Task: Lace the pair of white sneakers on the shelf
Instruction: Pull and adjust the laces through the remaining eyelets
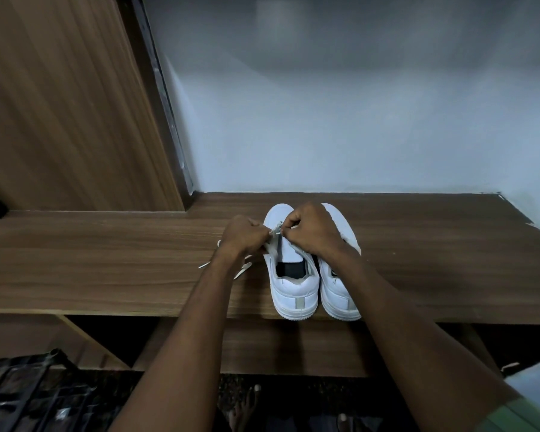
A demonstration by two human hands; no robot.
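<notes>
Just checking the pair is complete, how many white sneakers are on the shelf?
2: the left sneaker under both hands, heel toward the shelf edge, and the right sneaker beside it, touching, partly covered by the right forearm.

sneakers side by side on shelf — front edge | wall behind

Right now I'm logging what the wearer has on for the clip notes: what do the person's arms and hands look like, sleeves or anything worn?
Both forearms are bare up to the frame edge. The left hand and right hand show no gloves, and no rings or watch are visible. A bit of green fabric, probably a short sleeve, shows on the right arm at the bottom right corner.
</notes>
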